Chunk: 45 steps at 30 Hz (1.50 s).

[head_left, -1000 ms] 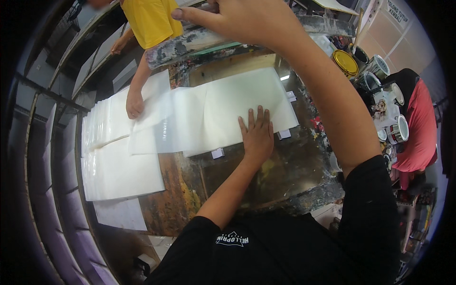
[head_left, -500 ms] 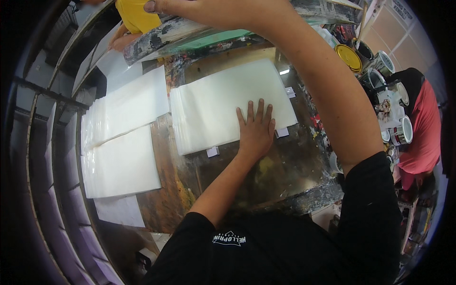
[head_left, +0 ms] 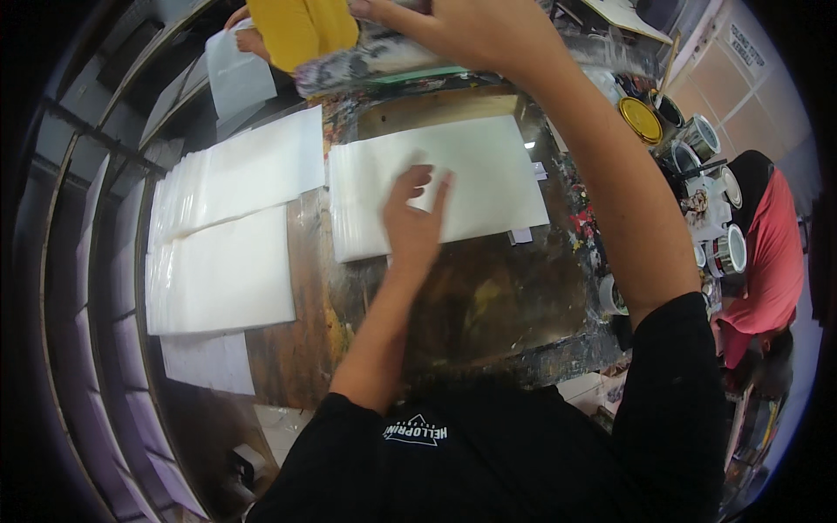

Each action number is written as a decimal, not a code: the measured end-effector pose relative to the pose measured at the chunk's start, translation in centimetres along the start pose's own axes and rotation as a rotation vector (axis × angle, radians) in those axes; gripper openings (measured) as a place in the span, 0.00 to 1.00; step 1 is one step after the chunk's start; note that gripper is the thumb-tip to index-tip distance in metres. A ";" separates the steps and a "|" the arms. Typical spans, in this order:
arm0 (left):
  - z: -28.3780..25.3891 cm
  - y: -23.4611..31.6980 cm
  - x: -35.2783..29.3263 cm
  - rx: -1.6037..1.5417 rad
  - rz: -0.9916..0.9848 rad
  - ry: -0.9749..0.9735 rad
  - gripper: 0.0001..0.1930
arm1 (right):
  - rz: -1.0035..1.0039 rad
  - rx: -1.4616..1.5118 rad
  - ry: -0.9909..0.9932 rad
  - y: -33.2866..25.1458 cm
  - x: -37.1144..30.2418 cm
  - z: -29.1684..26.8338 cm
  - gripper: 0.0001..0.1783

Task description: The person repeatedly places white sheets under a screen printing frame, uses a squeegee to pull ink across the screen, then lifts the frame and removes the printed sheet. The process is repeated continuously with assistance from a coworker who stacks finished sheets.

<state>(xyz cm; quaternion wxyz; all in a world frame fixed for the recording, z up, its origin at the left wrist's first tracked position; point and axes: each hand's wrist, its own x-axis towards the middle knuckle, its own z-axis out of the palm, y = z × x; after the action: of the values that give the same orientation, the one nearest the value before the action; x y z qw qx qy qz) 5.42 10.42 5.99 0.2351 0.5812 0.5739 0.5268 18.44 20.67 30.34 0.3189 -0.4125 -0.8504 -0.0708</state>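
My left hand [head_left: 414,213] is lifted over a stack of whitish translucent sheets [head_left: 484,174], its thumb apart from curled, motion-blurred fingers and nothing visible between them. The stack lies on a dark, glossy, paint-stained board [head_left: 488,305]. Small white tabs [head_left: 520,235] show at the stack's near and right edges. My right arm reaches up to the far side. There my right hand [head_left: 475,30] is at a paint-smeared screen frame [head_left: 375,65] that is raised above the board. It appears to grip the frame, though the picture's upper edge cuts off part of the fingers.
Two more sheet stacks [head_left: 235,270] lie to the left. Beyond them, a person in yellow [head_left: 305,30] holds a translucent sheet [head_left: 240,78]. Paint tubs [head_left: 728,248] and a yellow lid [head_left: 641,120] crowd the right side, near a person in pink [head_left: 772,253]. Rack shelves [head_left: 139,392] stand left.
My left hand has lifted off the sheets where it lay flat, moving left with fingers curling. My right hand has shifted right in view. The person in yellow has raised a sheet.
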 end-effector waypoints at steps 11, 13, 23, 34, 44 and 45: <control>-7.7 -1.9 -7.8 0.078 -0.209 -0.147 0.55 | -0.023 -0.029 -0.542 -1.2 -19.6 8.6 0.20; -7.0 -3.7 -9.2 0.291 -0.161 -0.143 0.56 | 0.051 0.027 -0.538 -1.7 -23.2 9.9 0.23; -6.5 -6.1 -10.7 0.457 -0.054 -0.118 0.60 | 0.109 -0.113 -0.402 1.7 -18.6 18.8 0.19; -6.5 -5.2 -9.9 0.291 -0.026 -0.110 0.60 | 0.184 -0.050 -0.569 12.4 -3.3 25.7 0.24; -6.4 -5.9 -10.8 0.340 0.012 -0.057 0.57 | 0.117 -0.100 -0.655 1.7 -17.5 14.5 0.22; -6.3 -5.7 -10.6 0.308 0.024 -0.052 0.56 | 0.100 -0.091 -0.615 0.4 -19.2 12.6 0.23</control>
<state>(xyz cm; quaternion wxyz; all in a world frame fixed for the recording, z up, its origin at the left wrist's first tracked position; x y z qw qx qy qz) -0.26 -0.05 -0.60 0.1517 0.6308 0.6345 0.4202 21.35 13.18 8.82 0.0310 -0.4700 -0.8815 0.0349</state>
